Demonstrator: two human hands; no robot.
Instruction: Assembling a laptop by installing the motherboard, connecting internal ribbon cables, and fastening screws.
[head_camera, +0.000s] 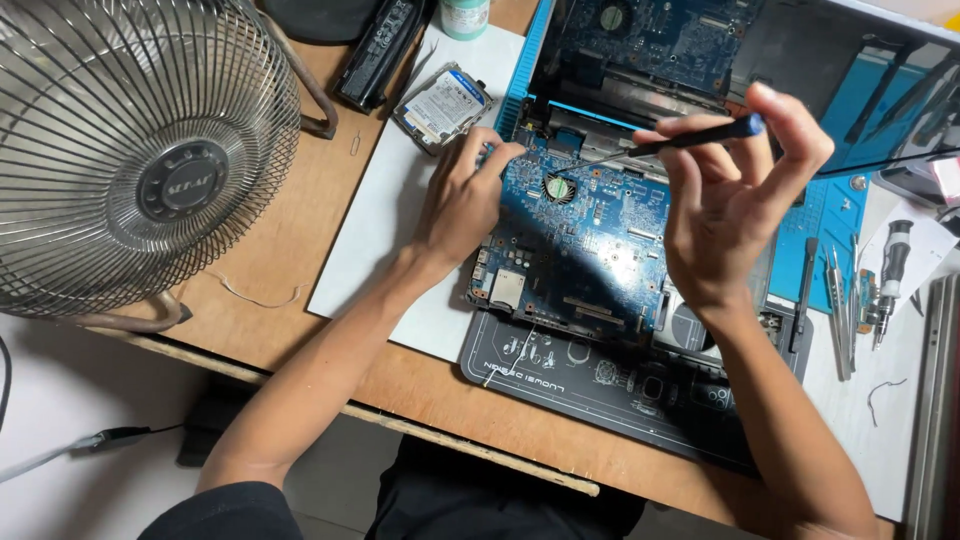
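Blue circuit board (580, 235) lies on a dark work mat (560, 385) at the middle of the wooden desk (290, 240). The left hand (462, 200) rests flat on the board's upper left corner, fingers bent and pressing its edge. The right hand (730, 205) is raised above the board, fingers curled, pinching a slim screwdriver (670, 143) whose tip points down toward the small round fan (558, 187) on the board. A metal desk fan (135, 150) stands at the left, a hard drive (442, 105) lies on a white sheet (375, 215), and loose tools (850, 300) sit at the right. Pale floor shows below the desk edge.
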